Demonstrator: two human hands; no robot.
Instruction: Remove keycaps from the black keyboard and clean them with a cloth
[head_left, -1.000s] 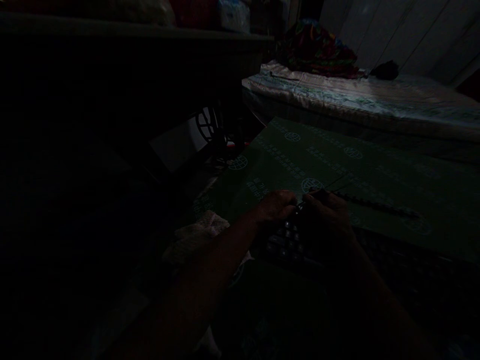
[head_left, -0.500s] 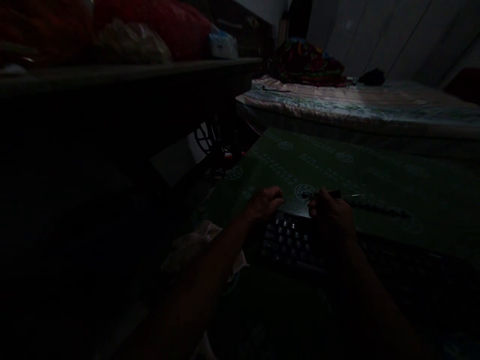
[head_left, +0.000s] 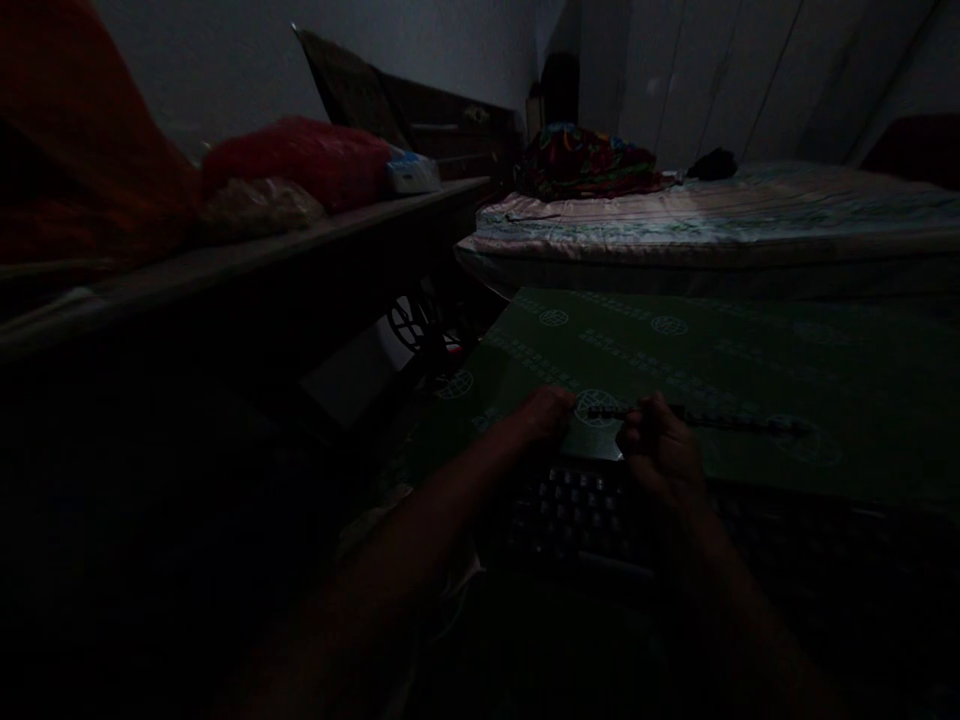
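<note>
Right hand (head_left: 661, 442) sits farther from left hand (head_left: 549, 410) than earlier, pinching dark piece (head_left: 678, 411); keyboard (head_left: 583, 505): long axis left-to-right; left grip indiscernible.

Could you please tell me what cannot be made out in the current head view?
All in the head view:
Left hand: its fingertips are lost in dimness, so its grip is unclear.
Small dark object in the right hand: too dim to identify, partly covered by that hand.
Keyboard: partly covered by the right hand, right side lost in shadow; key markings too small to read.
Orange item: cut off by the left edge.
</note>
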